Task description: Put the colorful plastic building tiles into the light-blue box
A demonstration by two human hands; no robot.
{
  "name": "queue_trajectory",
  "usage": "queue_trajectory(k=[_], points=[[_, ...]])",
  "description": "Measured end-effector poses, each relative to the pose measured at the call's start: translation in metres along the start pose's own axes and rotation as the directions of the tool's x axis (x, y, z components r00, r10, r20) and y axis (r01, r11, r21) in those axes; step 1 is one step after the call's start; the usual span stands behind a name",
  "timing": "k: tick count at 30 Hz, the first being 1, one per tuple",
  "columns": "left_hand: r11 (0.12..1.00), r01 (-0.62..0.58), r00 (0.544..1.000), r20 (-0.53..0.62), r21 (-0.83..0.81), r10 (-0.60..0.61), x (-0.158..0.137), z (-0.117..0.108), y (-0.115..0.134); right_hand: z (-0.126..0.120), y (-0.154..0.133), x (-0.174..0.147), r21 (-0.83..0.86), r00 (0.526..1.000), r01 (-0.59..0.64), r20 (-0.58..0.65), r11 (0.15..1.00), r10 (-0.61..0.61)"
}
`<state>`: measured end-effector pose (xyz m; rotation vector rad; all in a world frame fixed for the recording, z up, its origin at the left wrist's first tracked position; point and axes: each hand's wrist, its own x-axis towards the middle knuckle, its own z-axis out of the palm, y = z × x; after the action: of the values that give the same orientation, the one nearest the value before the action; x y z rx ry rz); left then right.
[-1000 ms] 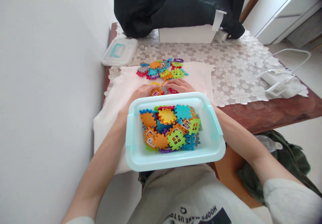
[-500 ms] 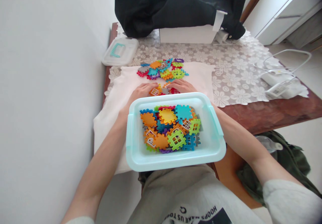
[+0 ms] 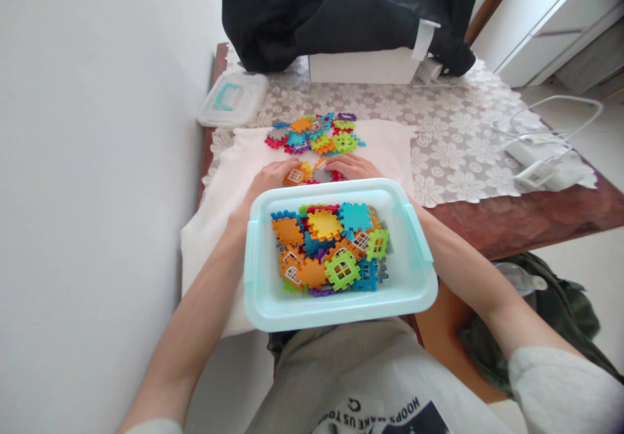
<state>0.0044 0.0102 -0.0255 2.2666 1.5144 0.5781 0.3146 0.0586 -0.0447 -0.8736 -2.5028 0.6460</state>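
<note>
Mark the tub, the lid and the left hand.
tub (image 3: pixel 414 288), head view, bare floor by the right wall.
lid (image 3: pixel 233 99), head view, top near the handle.
left hand (image 3: pixel 271 177), head view, back of the hand.

The person wears a light grey short-sleeved T-shirt (image 3: pixel 560 388) with a dark printed panel and black lettering on the chest. Both forearms are bare, as are the left hand (image 3: pixel 270 177) and right hand (image 3: pixel 353 166).
</note>
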Motion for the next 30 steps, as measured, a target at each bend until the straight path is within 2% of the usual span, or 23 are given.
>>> queue_trajectory(k=[6, 13, 16, 21, 25, 30], points=[[0.998, 0.010, 1.000, -0.007, -0.058, -0.010, 0.002, 0.001, -0.001, 0.004, -0.001, 0.004, -0.005, 0.999, 0.018, 0.040, 1.000, -0.018], [0.992, -0.010, 1.000, -0.012, -0.127, 0.009, -0.001, -0.002, -0.001, -0.008, -0.004, -0.001, -0.046, 1.000, 0.006, -0.004, 0.999, -0.007], [0.990, -0.022, 1.000, -0.004, -0.138, 0.021, -0.001, 0.000, -0.004, -0.005, 0.000, -0.003, -0.085, 1.000, 0.028, -0.012, 0.996, -0.029], [0.994, -0.036, 0.999, 0.010, -0.105, 0.037, -0.001, -0.001, -0.004, 0.004, 0.008, -0.002, -0.102, 0.995, 0.104, 0.002, 0.989, -0.105], [0.996, -0.049, 0.999, 0.009, -0.072, 0.050, -0.005, -0.006, 0.001, 0.002, 0.006, -0.004, -0.086, 0.994, 0.105, -0.025, 0.991, -0.108], [0.999, -0.044, 0.999, 0.017, -0.005, 0.044, -0.007, -0.009, 0.000, -0.002, -0.001, -0.005, -0.151, 0.994, 0.104, -0.007, 0.983, -0.107]])
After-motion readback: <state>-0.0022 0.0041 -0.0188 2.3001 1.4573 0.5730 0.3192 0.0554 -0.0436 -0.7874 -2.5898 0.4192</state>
